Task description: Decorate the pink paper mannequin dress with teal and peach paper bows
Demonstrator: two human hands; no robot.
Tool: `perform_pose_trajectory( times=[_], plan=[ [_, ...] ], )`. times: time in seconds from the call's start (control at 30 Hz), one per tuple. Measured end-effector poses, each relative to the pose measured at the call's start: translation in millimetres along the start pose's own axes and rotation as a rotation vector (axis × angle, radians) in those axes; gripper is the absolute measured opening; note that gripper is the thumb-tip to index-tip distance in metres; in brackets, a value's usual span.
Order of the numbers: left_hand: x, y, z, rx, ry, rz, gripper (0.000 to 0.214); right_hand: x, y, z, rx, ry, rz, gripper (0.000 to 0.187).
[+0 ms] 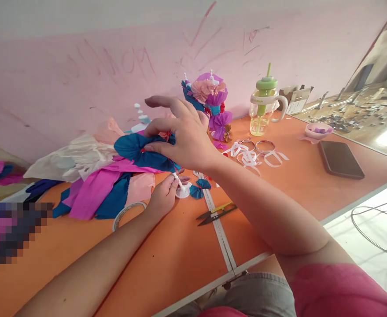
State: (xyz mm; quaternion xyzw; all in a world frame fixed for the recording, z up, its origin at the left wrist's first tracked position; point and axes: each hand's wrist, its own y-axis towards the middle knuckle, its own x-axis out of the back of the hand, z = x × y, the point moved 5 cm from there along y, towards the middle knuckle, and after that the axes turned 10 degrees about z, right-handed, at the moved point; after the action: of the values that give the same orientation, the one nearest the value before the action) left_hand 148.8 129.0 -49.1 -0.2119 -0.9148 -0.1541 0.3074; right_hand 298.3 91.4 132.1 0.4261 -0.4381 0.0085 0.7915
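Note:
A teal fabric bow (130,149) with a small red centre sits at the top of a thin white stand (182,190) with a round base. My left hand (164,193) is closed around the stand's stem, low over the table. Above it, my right hand (186,132) pinches the bow between thumb and fingers, the index finger raised. A smaller teal bow (198,189) lies beside the stand's base. Yellow-handled thread snips (215,214) rest nearby across the metal table seam. My right hand hides part of the bow.
Folded pink cloth (92,191) and a roll of tape (122,215) lie to the left on the orange table (186,264). White ribbons (246,156), a green-lidded cup (261,110), a pink bowl (318,130) and a phone (341,159) are on the right. Finished-looking fabric flowers (218,101) stand behind.

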Motion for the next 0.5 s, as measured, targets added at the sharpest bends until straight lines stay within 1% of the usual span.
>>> perform_pose_trajectory(
  times=[0.1, 0.27, 0.37, 0.5],
  plan=[
    [-1.2, -1, -2, -0.018, 0.058, 0.004, 0.036, -2, -2, 2, 0.029, -0.039, -0.011, 0.018],
    [-3.9, -3, -4, -0.021, 0.058, 0.019, 0.038, 4, -8, 10, 0.074, -0.095, -0.094, 0.011],
    [-3.4, -4, -7, -0.022, 0.057, 0.02, 0.037, 4, -9, 13, 0.051, -0.128, -0.08, 0.015],
    [-3.8, -5, -10, -0.018, 0.056, 0.017, 0.036, 3, -8, 13, 0.026, -0.149, -0.041, 0.014]
  ],
)
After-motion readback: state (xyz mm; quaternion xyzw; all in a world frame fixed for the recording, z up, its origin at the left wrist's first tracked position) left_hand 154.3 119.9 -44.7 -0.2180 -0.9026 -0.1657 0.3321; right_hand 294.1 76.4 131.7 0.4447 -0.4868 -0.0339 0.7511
